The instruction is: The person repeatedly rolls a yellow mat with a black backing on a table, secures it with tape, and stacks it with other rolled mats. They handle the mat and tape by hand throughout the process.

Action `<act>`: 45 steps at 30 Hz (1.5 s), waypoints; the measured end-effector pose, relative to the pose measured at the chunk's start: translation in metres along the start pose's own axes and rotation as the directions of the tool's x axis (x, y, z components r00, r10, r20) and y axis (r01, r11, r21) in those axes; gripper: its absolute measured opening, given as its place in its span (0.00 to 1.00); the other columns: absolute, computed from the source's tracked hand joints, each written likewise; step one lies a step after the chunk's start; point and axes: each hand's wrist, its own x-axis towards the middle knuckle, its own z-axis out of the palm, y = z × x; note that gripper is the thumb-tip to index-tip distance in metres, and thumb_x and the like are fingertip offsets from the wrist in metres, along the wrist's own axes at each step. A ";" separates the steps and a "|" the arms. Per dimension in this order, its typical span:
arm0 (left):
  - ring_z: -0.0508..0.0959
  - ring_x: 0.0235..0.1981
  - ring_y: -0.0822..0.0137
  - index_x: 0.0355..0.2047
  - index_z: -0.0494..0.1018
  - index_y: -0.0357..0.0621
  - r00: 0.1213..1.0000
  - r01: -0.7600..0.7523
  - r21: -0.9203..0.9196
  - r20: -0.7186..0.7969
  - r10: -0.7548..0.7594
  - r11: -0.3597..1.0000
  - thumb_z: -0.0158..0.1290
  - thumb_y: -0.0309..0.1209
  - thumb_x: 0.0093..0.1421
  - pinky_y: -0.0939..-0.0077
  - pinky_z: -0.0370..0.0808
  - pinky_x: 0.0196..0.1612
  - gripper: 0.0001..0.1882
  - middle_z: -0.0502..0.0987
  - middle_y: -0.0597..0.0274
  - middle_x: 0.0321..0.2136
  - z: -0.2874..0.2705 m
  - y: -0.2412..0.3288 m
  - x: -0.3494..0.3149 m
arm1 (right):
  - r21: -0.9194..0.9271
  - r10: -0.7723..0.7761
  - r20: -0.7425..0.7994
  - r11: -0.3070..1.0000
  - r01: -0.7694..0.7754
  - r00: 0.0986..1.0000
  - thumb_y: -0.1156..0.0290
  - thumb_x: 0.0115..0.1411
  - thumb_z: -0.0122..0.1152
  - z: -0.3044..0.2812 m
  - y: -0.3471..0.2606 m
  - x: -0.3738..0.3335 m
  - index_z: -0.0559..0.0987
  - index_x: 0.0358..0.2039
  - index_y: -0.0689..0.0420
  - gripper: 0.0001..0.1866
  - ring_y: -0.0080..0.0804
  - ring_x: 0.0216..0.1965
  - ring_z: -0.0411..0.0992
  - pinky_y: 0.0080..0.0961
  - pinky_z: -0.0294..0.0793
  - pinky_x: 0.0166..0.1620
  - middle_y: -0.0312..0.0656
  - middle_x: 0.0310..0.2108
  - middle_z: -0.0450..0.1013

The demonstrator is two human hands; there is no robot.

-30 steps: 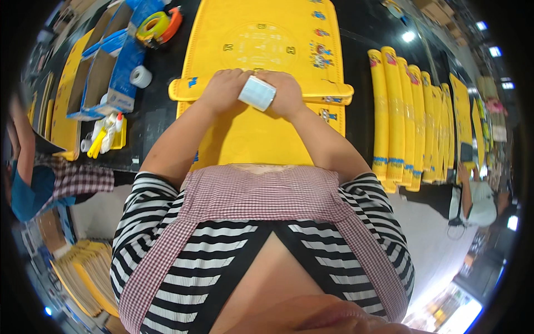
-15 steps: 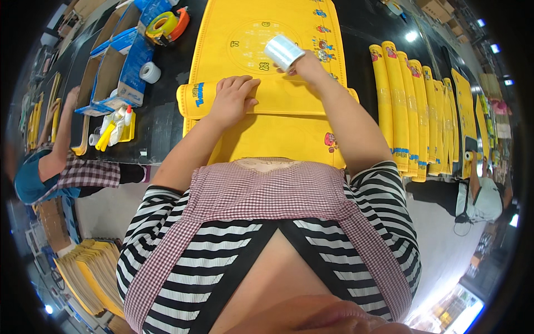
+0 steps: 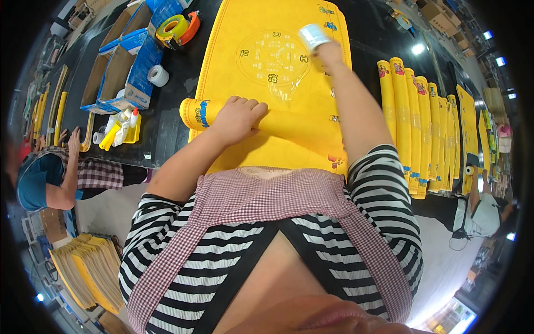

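A yellow printed mat (image 3: 222,78) lies flat on the table before me. Across its near part rests a rolled yellow mat (image 3: 300,128), its left end showing blue print. My left hand (image 3: 239,119) is closed around the upper side of this roll, left of its middle. Farther off and to the right, my right hand (image 3: 329,54) grips a roll of clear tape (image 3: 313,37) above the flat mat. A shiny strip of clear tape (image 3: 282,89) shows between the printed circle and the roll. My right forearm covers part of the mat's right edge.
Several rolled mats (image 3: 403,111) lie side by side at right. On the left are blue cardboard boxes (image 3: 130,72), a tape dispenser (image 3: 177,29), a white roll (image 3: 158,75) and a yellow tray (image 3: 132,129) of small items. Other people work at both sides.
My right hand has moved away from the rolled mat, farther off and rightward, with the tape roll. My left hand has gone from lying flatter to curling over the roll.
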 end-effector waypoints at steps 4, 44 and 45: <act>0.80 0.47 0.52 0.51 0.74 0.50 0.987 -0.014 -0.100 0.156 0.030 0.995 0.71 0.35 0.50 0.57 0.71 0.56 0.28 0.81 0.56 0.43 0.000 0.008 -0.012 | -0.203 0.021 0.086 0.979 -0.003 0.996 0.66 0.62 0.63 -0.108 0.072 -0.005 0.84 0.45 0.60 0.15 0.37 0.35 0.82 0.35 0.81 0.37 0.46 0.37 0.83; 0.79 0.52 0.51 0.51 0.83 0.52 0.958 0.078 0.021 -0.279 -0.069 0.997 0.60 0.45 0.65 0.50 0.71 0.57 0.18 0.82 0.55 0.50 0.040 -0.067 0.051 | -0.209 -0.398 0.126 0.885 0.417 0.909 0.48 0.59 0.71 0.016 -0.035 -0.212 0.71 0.67 0.52 0.40 0.44 0.67 0.65 0.45 0.59 0.70 0.43 0.64 0.71; 0.78 0.57 0.50 0.53 0.82 0.53 0.939 0.059 0.118 -0.343 -0.014 0.991 0.58 0.47 0.66 0.46 0.68 0.62 0.20 0.80 0.54 0.55 0.043 -0.070 0.040 | -0.209 -0.379 0.151 0.890 0.404 0.913 0.49 0.58 0.72 0.011 -0.037 -0.205 0.73 0.66 0.52 0.39 0.45 0.66 0.67 0.42 0.61 0.69 0.44 0.63 0.72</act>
